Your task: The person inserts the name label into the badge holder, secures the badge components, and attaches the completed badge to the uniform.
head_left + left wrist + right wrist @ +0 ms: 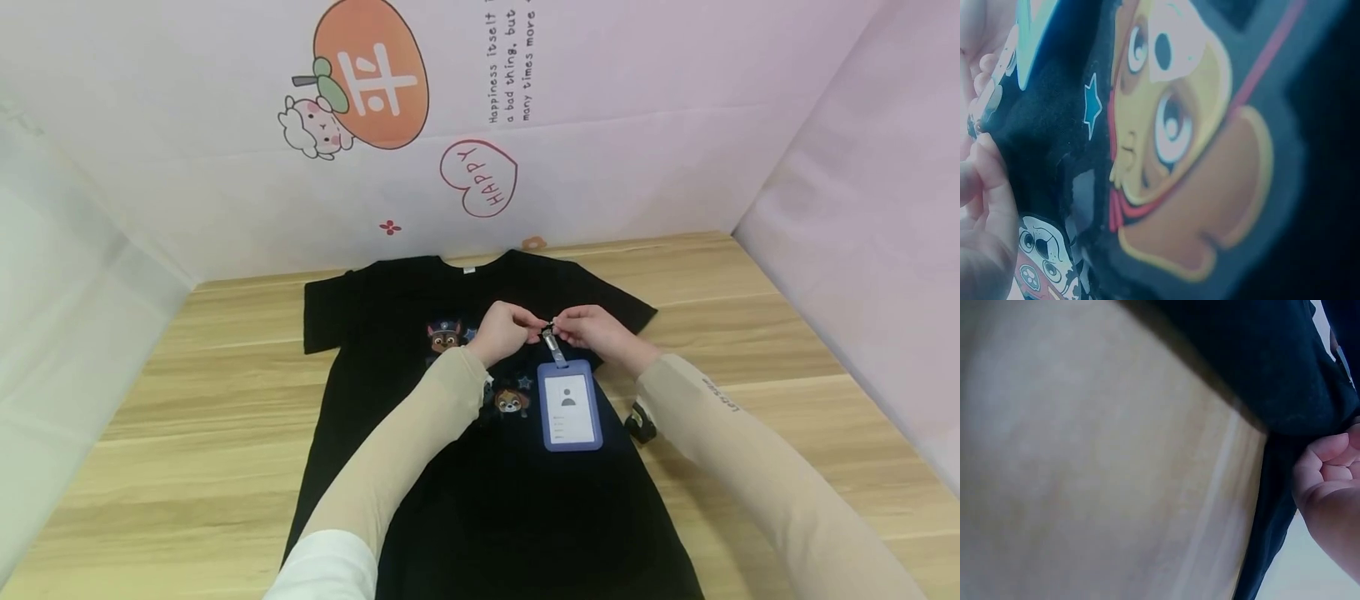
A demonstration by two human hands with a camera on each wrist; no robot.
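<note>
A blue badge holder (570, 447) with a white card hangs from a metal clip (553, 343) by a clear strap, over the chest of a black T-shirt (480, 517) spread flat. My left hand (504, 333) pinches the clip's upper end from the left; in the left wrist view its fingertips (984, 145) meet at the clip (999, 81). From the other side my right hand (597, 332) pinches the same spot, fingers curled. Whether shirt cloth lies between the fingers is hidden. In the right wrist view my right hand (1335, 469) sits against the dark cloth.
The shirt lies on a wood-grain table (217, 417). Cartoon dog prints (512, 402) decorate its front. A printed white backdrop (615, 133) rises behind the table, with white side walls left and right. A dark wristband (640, 423) shows under the right forearm.
</note>
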